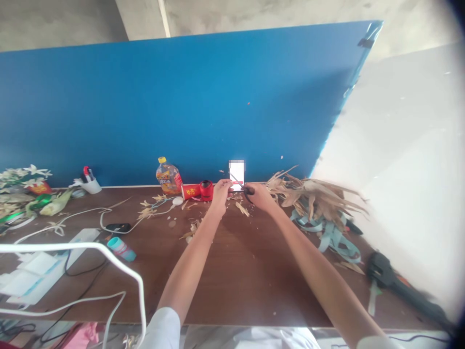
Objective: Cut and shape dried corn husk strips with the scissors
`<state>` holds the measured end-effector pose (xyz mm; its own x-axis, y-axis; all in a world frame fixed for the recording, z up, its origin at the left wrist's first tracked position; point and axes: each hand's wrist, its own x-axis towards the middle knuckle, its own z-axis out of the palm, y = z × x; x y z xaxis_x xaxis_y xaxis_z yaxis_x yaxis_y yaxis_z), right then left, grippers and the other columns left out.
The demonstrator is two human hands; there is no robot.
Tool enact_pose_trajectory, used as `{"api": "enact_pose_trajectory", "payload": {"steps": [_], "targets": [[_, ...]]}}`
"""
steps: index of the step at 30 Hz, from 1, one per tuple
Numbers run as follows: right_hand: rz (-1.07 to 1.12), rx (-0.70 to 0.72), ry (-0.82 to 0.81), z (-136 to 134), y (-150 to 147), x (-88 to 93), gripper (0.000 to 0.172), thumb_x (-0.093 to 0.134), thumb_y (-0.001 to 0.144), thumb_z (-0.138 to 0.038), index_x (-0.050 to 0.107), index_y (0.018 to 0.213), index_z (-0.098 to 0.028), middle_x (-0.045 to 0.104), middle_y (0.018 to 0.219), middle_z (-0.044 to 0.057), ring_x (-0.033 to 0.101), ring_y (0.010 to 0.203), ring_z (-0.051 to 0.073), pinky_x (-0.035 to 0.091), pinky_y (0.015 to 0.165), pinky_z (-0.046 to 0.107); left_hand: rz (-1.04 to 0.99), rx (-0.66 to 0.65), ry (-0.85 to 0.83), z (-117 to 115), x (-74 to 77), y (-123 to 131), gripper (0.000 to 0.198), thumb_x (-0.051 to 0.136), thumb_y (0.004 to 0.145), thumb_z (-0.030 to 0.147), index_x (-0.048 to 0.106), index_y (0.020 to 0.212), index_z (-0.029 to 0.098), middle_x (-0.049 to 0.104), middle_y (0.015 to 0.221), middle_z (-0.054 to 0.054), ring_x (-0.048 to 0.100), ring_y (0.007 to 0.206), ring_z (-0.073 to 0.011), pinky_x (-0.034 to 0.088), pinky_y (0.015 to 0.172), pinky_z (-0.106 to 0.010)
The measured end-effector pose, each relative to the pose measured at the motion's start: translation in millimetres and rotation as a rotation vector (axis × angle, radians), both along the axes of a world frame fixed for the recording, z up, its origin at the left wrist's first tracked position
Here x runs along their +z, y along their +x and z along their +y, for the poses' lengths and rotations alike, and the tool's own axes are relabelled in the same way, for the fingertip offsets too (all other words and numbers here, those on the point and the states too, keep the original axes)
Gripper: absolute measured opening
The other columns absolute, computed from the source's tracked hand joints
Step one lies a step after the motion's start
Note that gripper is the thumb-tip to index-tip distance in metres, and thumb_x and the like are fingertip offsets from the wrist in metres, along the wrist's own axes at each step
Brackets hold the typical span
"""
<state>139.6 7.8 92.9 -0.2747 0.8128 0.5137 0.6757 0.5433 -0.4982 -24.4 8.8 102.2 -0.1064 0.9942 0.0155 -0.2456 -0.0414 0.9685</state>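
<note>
My right hand (260, 195) is closed round the dark handles of a pair of scissors (249, 192), whose blades point up and to the left. Close by on the left, my left hand (222, 190) is pinched near the blades; whatever its fingers hold is too small to make out. Just behind both hands, a phone with a lit white screen (237, 170) leans against the blue panel. Below them, pale dry scraps (242, 209) lie on the brown table (247, 271). A red roll (206, 190) stands beside my left hand.
Dried husks (312, 196) and pale green ribbon (339, 242) lie on the right, near a black glue gun (385, 271). A juice bottle (168, 177) stands at the back. At left are a power strip (47, 266), white cables, a turquoise cup (122, 248) and a pen cup (90, 185).
</note>
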Motion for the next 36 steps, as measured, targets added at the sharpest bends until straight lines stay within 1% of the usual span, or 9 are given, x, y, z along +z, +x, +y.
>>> {"api": "enact_pose_trajectory", "payload": {"steps": [5, 11, 15, 18, 25, 28, 31, 34, 36], "targets": [[-0.012, -0.009, 0.005, -1.7, -0.9, 1.8, 0.017, 0.052, 0.071, -0.018, 0.067, 0.08, -0.019, 0.066, 0.071, 0.003, 0.051, 0.062, 0.015, 0.031, 0.058, 0.023, 0.008, -0.047, -0.001, 4.8, -7.8, 0.2, 0.015, 0.062, 0.073, 0.022, 0.058, 0.087, 0.015, 0.063, 0.082, -0.003, 0.057, 0.064, -0.008, 0.042, 0.054, -0.019], [0.032, -0.028, -0.067, -5.9, -0.8, 4.7, 0.017, 0.051, 0.073, -0.021, 0.066, 0.08, -0.018, 0.065, 0.065, 0.003, 0.052, 0.059, 0.015, 0.031, 0.055, 0.023, 0.1, -0.092, 0.073, 5.6, -16.7, 0.7, 0.031, 0.072, 0.07, 0.023, 0.054, 0.093, 0.014, 0.063, 0.071, -0.003, 0.055, 0.057, -0.0085, 0.041, 0.054, -0.022], [0.141, -0.043, -0.119, -4.7, -0.4, 3.5, 0.025, 0.051, 0.075, -0.025, 0.067, 0.093, -0.018, 0.066, 0.068, 0.002, 0.053, 0.058, 0.015, 0.033, 0.054, 0.023, 0.161, -0.141, 0.104, 4.5, -20.3, 1.2, 0.04, 0.075, 0.068, 0.023, 0.052, 0.1, 0.015, 0.064, 0.067, -0.002, 0.058, 0.057, -0.0104, 0.043, 0.058, -0.023], [0.216, -0.011, -0.124, -2.5, 0.2, 1.3, 0.033, 0.053, 0.074, -0.025, 0.064, 0.105, -0.019, 0.067, 0.076, 0.001, 0.055, 0.063, 0.015, 0.036, 0.056, 0.023, 0.219, -0.175, 0.126, 5.7, -24.7, 0.8, 0.037, 0.073, 0.069, 0.021, 0.052, 0.098, 0.015, 0.065, 0.067, -0.002, 0.059, 0.057, -0.0114, 0.043, 0.057, -0.023], [0.147, 0.007, -0.113, -0.6, -0.6, -1.2, 0.039, 0.054, 0.071, -0.019, 0.065, 0.108, -0.021, 0.067, 0.075, 0.001, 0.055, 0.065, 0.015, 0.037, 0.058, 0.023, 0.296, -0.164, 0.125, 12.1, -37.6, 0.9, 0.028, 0.07, 0.069, 0.02, 0.056, 0.093, 0.017, 0.065, 0.064, -0.003, 0.059, 0.054, -0.0131, 0.041, 0.055, -0.022], [0.095, -0.058, -0.074, 1.3, 0.1, -2.8, 0.038, 0.054, 0.069, -0.018, 0.067, 0.104, -0.022, 0.067, 0.075, 0.001, 0.056, 0.067, 0.016, 0.037, 0.059, 0.024, 0.3, -0.195, 0.14, 11.8, -40.6, 5.1, 0.026, 0.068, 0.07, 0.019, 0.058, 0.094, 0.016, 0.067, 0.069, -0.005, 0.062, 0.059, -0.0149, 0.045, 0.06, -0.025], [0.1, -0.197, -0.079, 4.0, 4.1, -5.6, 0.036, 0.054, 0.069, -0.018, 0.066, 0.103, -0.024, 0.068, 0.079, 0.002, 0.057, 0.069, 0.018, 0.037, 0.058, 0.024, 0.348, -0.187, 0.162, 10.3, -42.9, 8.1, 0.029, 0.065, 0.073, 0.02, 0.058, 0.101, 0.017, 0.068, 0.077, -0.006, 0.064, 0.066, -0.0166, 0.048, 0.066, -0.028], [0.126, -0.419, -0.078, 5.1, 10.2, -6.9, 0.037, 0.054, 0.07, -0.017, 0.064, 0.105, -0.025, 0.069, 0.084, 0.004, 0.059, 0.072, 0.02, 0.037, 0.059, 0.025, 0.562, -0.195, 0.239, 8.7, -46.1, 6.9, 0.028, 0.063, 0.072, 0.017, 0.063, 0.1, 0.02, 0.068, 0.09, -0.007, 0.064, 0.075, -0.0184, 0.047, 0.074, -0.03], [0.143, -0.498, -0.042, 4.6, 13.5, -5.4, 0.041, 0.054, 0.07, -0.016, 0.062, 0.11, -0.025, 0.07, 0.087, 0.005, 0.059, 0.074, 0.021, 0.038, 0.061, 0.026, 0.726, -0.234, 0.281, 7.6, -49.2, 5.1, 0.025, 0.065, 0.069, 0.014, 0.067, 0.093, 0.022, 0.068, 0.093, -0.006, 0.063, 0.08, -0.0203, 0.047, 0.079, -0.032]]}}
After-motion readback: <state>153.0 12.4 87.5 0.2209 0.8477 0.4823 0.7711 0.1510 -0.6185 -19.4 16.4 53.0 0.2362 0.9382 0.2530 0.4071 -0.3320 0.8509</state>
